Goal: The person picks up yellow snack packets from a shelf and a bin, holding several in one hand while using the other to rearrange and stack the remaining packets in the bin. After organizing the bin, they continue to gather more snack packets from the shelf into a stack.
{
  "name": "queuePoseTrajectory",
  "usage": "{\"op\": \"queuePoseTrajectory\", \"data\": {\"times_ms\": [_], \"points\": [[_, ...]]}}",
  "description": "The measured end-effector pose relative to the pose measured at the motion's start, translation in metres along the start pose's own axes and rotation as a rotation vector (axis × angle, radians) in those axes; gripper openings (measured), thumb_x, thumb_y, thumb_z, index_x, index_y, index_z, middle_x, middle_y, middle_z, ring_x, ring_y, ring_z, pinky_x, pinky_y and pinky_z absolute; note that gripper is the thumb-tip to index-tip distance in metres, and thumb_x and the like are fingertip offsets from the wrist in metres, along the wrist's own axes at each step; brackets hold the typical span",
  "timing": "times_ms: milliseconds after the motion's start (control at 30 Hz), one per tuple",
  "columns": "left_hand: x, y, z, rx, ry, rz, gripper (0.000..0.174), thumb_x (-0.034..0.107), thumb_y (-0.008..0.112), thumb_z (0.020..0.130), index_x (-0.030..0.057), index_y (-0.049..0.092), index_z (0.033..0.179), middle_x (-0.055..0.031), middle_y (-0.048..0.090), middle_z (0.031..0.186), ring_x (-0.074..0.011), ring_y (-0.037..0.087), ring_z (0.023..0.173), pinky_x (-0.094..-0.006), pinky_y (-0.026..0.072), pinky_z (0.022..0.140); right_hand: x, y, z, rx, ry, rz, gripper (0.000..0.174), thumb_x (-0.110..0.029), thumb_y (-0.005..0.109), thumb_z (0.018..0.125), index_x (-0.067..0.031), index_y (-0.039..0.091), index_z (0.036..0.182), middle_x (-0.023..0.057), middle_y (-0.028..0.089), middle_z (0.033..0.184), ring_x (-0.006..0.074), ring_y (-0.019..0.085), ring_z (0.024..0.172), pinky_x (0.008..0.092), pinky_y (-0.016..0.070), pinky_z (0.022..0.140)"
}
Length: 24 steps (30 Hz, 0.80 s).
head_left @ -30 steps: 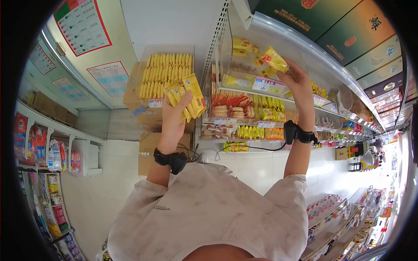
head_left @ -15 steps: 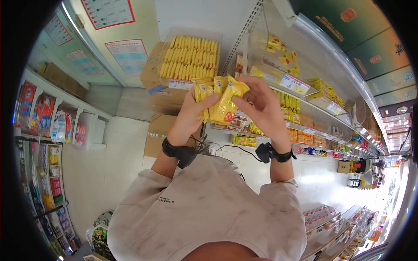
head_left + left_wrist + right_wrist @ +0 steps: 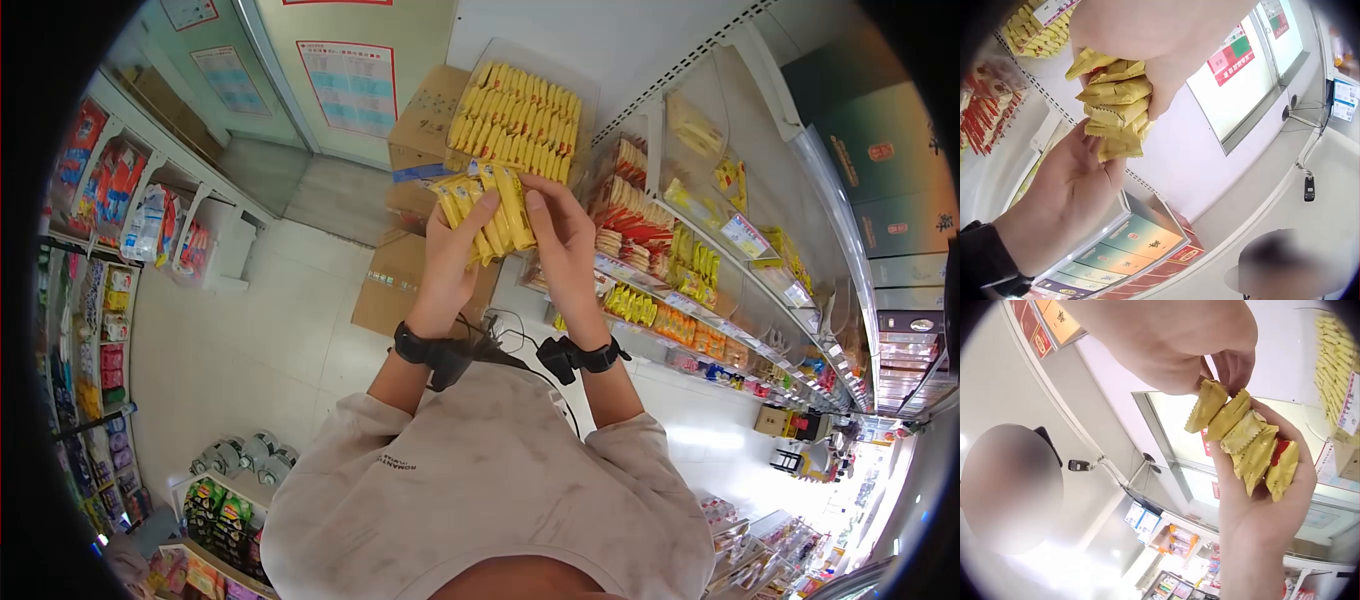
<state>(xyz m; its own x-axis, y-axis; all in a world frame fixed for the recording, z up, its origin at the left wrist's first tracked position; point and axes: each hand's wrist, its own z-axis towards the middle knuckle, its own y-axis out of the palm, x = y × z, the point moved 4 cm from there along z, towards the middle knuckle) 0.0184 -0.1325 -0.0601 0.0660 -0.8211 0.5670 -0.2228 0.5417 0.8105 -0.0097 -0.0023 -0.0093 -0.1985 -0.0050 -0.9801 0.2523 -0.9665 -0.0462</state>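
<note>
My left hand (image 3: pixel 450 260) grips a fanned row of several yellow snack packets (image 3: pixel 470 215), its thumb lying across their front. From the other side my right hand (image 3: pixel 570 245) pinches the end packet (image 3: pixel 516 205), pressed up against the row. In the left wrist view, the crimped ends of the packets (image 3: pixel 1116 103) point towards the camera, with the right hand (image 3: pixel 1072 181) below them. One packet in the right wrist view shows a red patch (image 3: pixel 1280 452). Both hands are in front of a clear bin (image 3: pixel 592 85) filled with rows of similar yellow packets.
Below the bin stand cardboard boxes (image 3: pixel 428 100). To the right, a tiered shelf (image 3: pixel 690 305) carries bagged snacks behind price tags, and one clear compartment holds a few yellow packets (image 3: pixel 733 180). Cables (image 3: pixel 505 330) hang near the wrists. More shelving (image 3: pixel 225 240) lines the left.
The right hand has come from the shelf compartment with one packet and brought it against the row in the left hand. The head view has turned, and both hands now appear nearer the bin.
</note>
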Motion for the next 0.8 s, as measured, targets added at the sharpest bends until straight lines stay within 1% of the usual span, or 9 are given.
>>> {"op": "queuePoseTrajectory", "data": {"times_ms": [100, 200, 300, 400, 500, 567, 600, 700, 800], "points": [[0.010, -0.010, 0.001, 0.019, 0.029, 0.014, 0.040, 0.013, 0.074, 0.096, 0.0008, 0.056, 0.129, -0.0070, 0.068, 0.120, -0.0139, 0.068, 0.105, -0.0299, 0.0571, 0.086, -0.005, 0.015, -0.005, -0.061, 0.097, 0.094, 0.033, -0.012, 0.062, 0.103, -0.0004, 0.057, 0.133, 0.0109, 0.066, 0.124, 0.0138, 0.061, 0.115, 0.0276, 0.0500, 0.094], [0.014, -0.013, 0.006, 0.008, 0.047, 0.036, 0.040, 0.012, 0.074, 0.095, -0.0002, 0.056, 0.129, -0.0080, 0.067, 0.120, -0.0141, 0.068, 0.105, -0.0299, 0.0569, 0.087, -0.012, 0.022, -0.003, 0.046, 0.157, 0.227, 0.037, -0.014, 0.065, 0.102, 0.0011, 0.056, 0.135, 0.0116, 0.065, 0.127, 0.0149, 0.061, 0.117, 0.0280, 0.0500, 0.094], [0.015, -0.010, 0.018, -0.034, 0.073, 0.093, 0.042, 0.010, 0.075, 0.094, -0.0010, 0.056, 0.129, -0.0092, 0.067, 0.121, -0.0148, 0.068, 0.106, -0.0298, 0.0567, 0.088, 0.009, 0.010, 0.004, -0.022, 0.255, 0.293, 0.044, -0.015, 0.068, 0.100, 0.0034, 0.054, 0.138, 0.0105, 0.065, 0.128, 0.0157, 0.060, 0.119, 0.0282, 0.0508, 0.093], [0.011, -0.004, 0.030, -0.056, 0.093, 0.156, 0.046, 0.010, 0.076, 0.093, -0.0017, 0.054, 0.131, -0.0105, 0.066, 0.123, -0.0155, 0.067, 0.109, -0.0296, 0.0564, 0.089, 0.008, 0.000, 0.009, -0.030, 0.297, 0.358, 0.049, -0.014, 0.069, 0.100, 0.0057, 0.051, 0.141, 0.0096, 0.065, 0.128, 0.0153, 0.061, 0.117, 0.0278, 0.0513, 0.093], [0.008, 0.006, 0.049, -0.059, 0.159, 0.198, 0.049, 0.011, 0.076, 0.093, -0.0018, 0.051, 0.134, -0.0110, 0.064, 0.125, -0.0160, 0.065, 0.113, -0.0295, 0.0560, 0.090, 0.012, -0.008, 0.022, -0.046, 0.260, 0.449, 0.049, -0.015, 0.069, 0.099, 0.0034, 0.050, 0.141, 0.0114, 0.066, 0.126, 0.0150, 0.063, 0.114, 0.0281, 0.0517, 0.092], [0.004, 0.013, 0.065, -0.093, 0.202, 0.241, 0.050, 0.012, 0.075, 0.094, -0.0017, 0.050, 0.135, -0.0106, 0.064, 0.125, -0.0164, 0.064, 0.113, -0.0297, 0.0558, 0.091, 0.014, -0.014, 0.034, -0.060, 0.245, 0.508, 0.046, -0.015, 0.069, 0.100, 0.0022, 0.052, 0.138, 0.0126, 0.067, 0.124, 0.0141, 0.063, 0.111, 0.0280, 0.0518, 0.091], [0.000, 0.015, 0.074, -0.080, 0.225, 0.284, 0.049, 0.014, 0.074, 0.095, -0.0017, 0.051, 0.135, -0.0104, 0.064, 0.124, -0.0162, 0.064, 0.113, -0.0298, 0.0555, 0.090, 0.015, -0.018, 0.041, -0.064, 0.234, 0.538, 0.044, -0.015, 0.069, 0.100, 0.0015, 0.052, 0.137, 0.0132, 0.067, 0.123, 0.0137, 0.064, 0.109, 0.0280, 0.0519, 0.090], [-0.009, 0.017, 0.110, -0.040, 0.291, 0.444, 0.044, 0.017, 0.072, 0.097, -0.0019, 0.053, 0.132, -0.0102, 0.065, 0.123, -0.0154, 0.063, 0.110, -0.0299, 0.0544, 0.088, 0.036, -0.031, 0.070, -0.033, 0.169, 0.526, 0.041, -0.016, 0.070, 0.099, -0.0004, 0.053, 0.133, 0.0143, 0.069, 0.118, 0.0128, 0.064, 0.103, 0.0277, 0.0517, 0.086], [-0.018, 0.023, 0.147, 0.002, 0.347, 0.676, 0.040, 0.019, 0.069, 0.100, -0.0025, 0.056, 0.130, -0.0111, 0.065, 0.123, -0.0142, 0.063, 0.108, -0.0298, 0.0531, 0.085, 0.059, -0.044, 0.103, 0.018, 0.086, 0.407, 0.042, -0.018, 0.072, 0.098, -0.0008, 0.053, 0.132, 0.0137, 0.070, 0.112, 0.0125, 0.063, 0.097, 0.0276, 0.0511, 0.083]]}}
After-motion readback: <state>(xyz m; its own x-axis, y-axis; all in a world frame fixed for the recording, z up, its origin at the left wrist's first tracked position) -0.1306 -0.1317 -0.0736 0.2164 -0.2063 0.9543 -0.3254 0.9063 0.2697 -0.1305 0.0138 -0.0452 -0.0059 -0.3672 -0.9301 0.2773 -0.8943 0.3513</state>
